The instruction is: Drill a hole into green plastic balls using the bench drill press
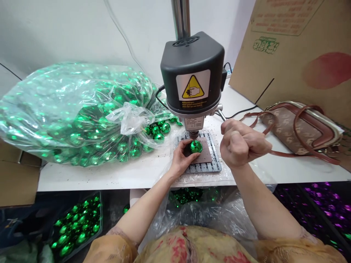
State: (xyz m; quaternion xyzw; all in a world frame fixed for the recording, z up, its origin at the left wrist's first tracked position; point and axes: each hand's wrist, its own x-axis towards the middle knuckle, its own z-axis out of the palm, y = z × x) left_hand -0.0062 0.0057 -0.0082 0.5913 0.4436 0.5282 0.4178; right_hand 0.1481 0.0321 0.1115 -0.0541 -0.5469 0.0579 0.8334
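A small bench press machine [193,76] with a black head and a yellow warning label stands on the white table [109,175]. My left hand [182,157] pinches a shiny green ball [196,147] and holds it on the machine's base plate [208,164], right under the tool tip. My right hand [241,144] is closed in a fist around the machine's lever handle [221,115] at the right side of the head.
A large clear bag [74,113] full of green balls lies on the table's left. A brown handbag [298,128] and a cardboard box [296,47] sit at the right. Under the table are a tray of green balls [79,223], a plastic bag with more [189,195], and purple balls [323,201].
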